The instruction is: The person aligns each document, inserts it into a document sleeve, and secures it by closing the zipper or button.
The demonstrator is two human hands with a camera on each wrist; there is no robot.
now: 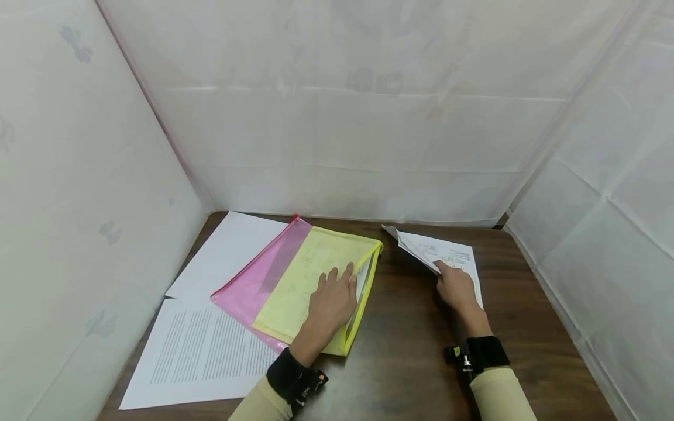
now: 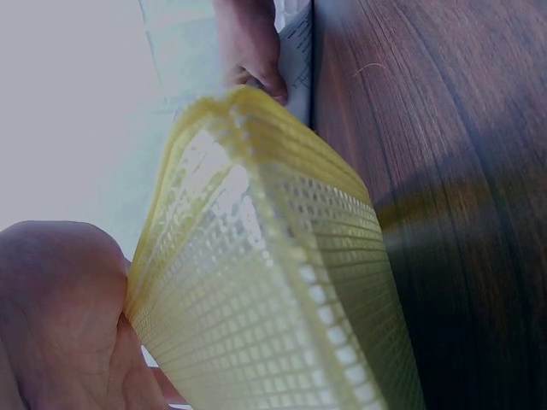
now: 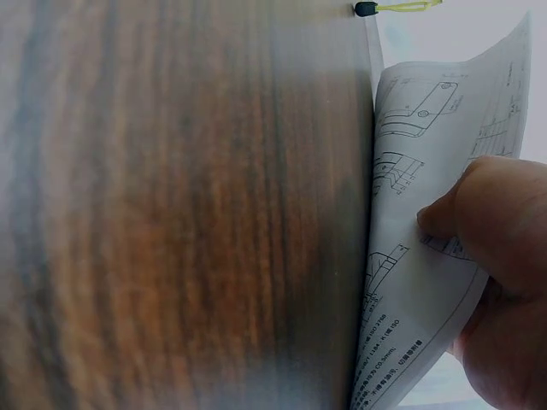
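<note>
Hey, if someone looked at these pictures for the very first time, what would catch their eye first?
Probably the yellow mesh pouch lying over a pink pouch mid-table, with the left hand resting on it and its mouth gaping at the right edge. Next, the right hand lifting printed drawing sheets on the dark wooden table, and the white text page at front left.

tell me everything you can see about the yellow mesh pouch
The yellow mesh pouch is a flat, see-through zip folder of gridded plastic with a brighter yellow border. It lies on the dark wooden table, overlapping a pink pouch of the same kind. Its right edge gapes open, the top layer lifted, as the left wrist view shows. A printed sheet seems to sit inside. The left hand rests on top, fingers at the opening. The right hand, apart from it, holds folded papers.
</note>
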